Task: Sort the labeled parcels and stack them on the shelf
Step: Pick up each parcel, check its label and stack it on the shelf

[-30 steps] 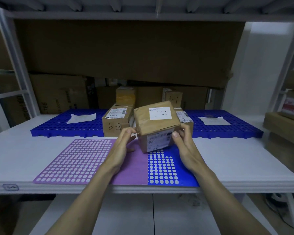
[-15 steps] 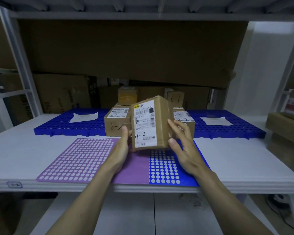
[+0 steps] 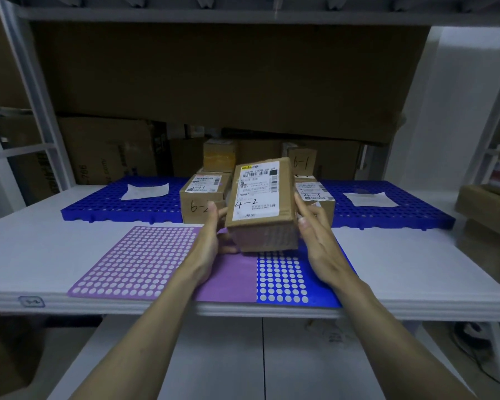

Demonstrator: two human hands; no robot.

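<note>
Head view: brown cardboard parcel [image 3: 261, 206] held tilted above the seam of the purple dotted mat [image 3: 139, 261] and blue dotted mat [image 3: 283, 278] on the white shelf board [image 3: 416, 261]. White shipping label faces up, handwritten "4-2"; printed "1098" legible. Left hand [image 3: 211, 241] grips its left side, thumb underneath. Right hand [image 3: 318, 235] presses its right side, fingers fairly straight. Behind on blue grid pallet [image 3: 107, 200]: box marked "6-2" [image 3: 199, 203], box marked "6-1" [image 3: 300, 161].
</note>
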